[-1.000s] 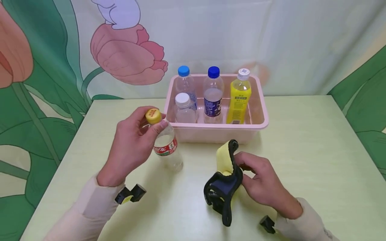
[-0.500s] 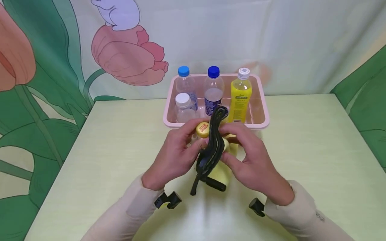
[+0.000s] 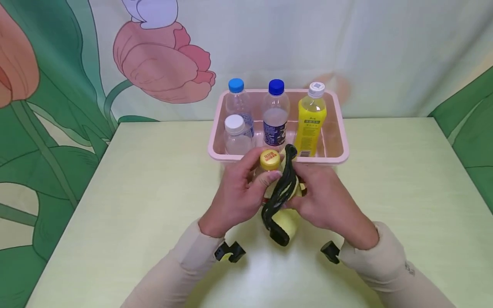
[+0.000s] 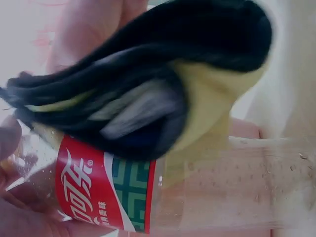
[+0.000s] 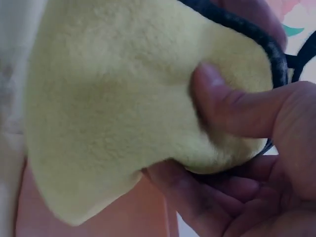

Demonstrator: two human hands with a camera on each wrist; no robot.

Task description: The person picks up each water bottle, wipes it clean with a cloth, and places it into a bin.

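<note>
My left hand (image 3: 239,194) holds a clear plastic cola bottle (image 3: 270,159) around the neck, just below its yellow cap. Its red and green label (image 4: 84,182) shows in the left wrist view. My right hand (image 3: 323,192) pinches a plush yellow sleep mask (image 5: 113,98) with black trim, thumb on the yellow face and fingers behind. In the head view the mask is folded, its black edge (image 3: 286,186) towards me, right beside the bottle. From the left wrist the mask overlaps the bottle's upper part; in the head view the bottle's lower body is hidden.
Behind the hands stands a pink bin (image 3: 340,159) holding a light-blue-capped bottle (image 3: 236,85), a dark-blue-capped bottle (image 3: 275,132), a yellow drink bottle (image 3: 311,124) and a white-capped clear bottle (image 3: 234,125). A printed curtain (image 3: 269,38) hangs behind the pale table (image 3: 154,171).
The left hand has carried the bottle rightward and the right hand has brought the mask leftward, so both meet in front of the bin. The mask has folded and turned edge-on.
</note>
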